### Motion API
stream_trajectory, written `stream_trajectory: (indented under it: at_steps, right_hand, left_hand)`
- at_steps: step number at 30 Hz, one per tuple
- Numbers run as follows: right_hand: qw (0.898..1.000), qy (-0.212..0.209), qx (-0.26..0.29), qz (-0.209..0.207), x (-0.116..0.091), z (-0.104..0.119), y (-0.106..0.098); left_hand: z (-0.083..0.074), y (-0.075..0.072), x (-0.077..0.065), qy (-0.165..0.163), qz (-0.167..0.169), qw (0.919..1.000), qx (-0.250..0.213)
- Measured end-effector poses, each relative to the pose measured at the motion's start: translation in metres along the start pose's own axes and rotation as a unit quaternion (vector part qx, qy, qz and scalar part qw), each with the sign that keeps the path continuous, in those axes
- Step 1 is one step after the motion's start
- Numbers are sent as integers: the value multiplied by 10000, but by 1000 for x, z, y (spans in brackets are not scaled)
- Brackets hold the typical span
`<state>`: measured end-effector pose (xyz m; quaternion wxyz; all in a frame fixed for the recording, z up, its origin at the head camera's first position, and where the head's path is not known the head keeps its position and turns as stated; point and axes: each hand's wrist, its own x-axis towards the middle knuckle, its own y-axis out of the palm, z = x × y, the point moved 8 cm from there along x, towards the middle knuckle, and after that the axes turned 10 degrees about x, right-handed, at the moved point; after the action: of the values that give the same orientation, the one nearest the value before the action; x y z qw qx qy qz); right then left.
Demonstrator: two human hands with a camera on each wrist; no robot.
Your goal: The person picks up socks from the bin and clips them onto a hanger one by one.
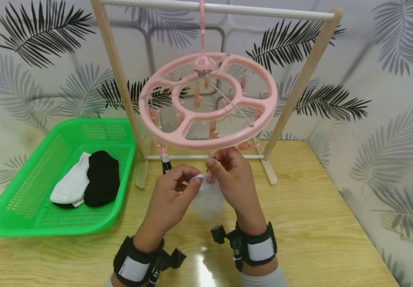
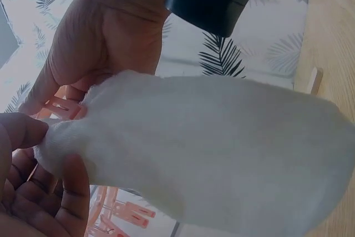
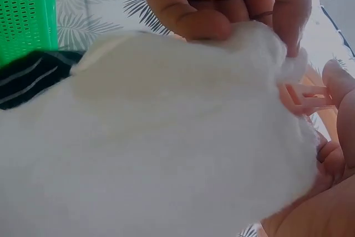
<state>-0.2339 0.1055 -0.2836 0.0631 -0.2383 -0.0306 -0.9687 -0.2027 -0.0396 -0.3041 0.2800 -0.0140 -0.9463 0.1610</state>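
Note:
A white sock hangs below the front rim of a round pink clip hanger. My left hand pinches the sock's upper edge between thumb and fingers. Just to its right, my right hand grips a pink clothespin that dangles from the hanger. In the right wrist view, the clothespin has its tip at the sock's edge, with the right thumb on its end. The sock spreads across much of the left wrist view.
A green basket at the left contains a white sock and a black sock. A dark striped sock hangs left of my hands. The hanger's rack has wooden posts and a white top bar. Several more clothespins dangle around.

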Motion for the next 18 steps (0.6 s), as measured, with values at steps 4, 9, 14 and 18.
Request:
stream_trajectory:
  at_steps: [4, 9, 14, 18]
  right_hand:
    - [10000, -21, 11, 11, 0, 0, 0]
    - [9999, -53, 105, 62, 1, 0, 1]
    - [9998, -53, 129, 104, -1, 0, 0]
    - [9999, -49, 93, 103, -1, -1, 0]
  left_hand:
    - [1, -1, 1, -51, 25, 10000, 78]
    - [4, -4, 2, -80, -46, 9989, 466]
    - [4, -7, 1, 140, -161, 9972, 711]
    - [1, -14, 0, 441, -399, 9949, 819]
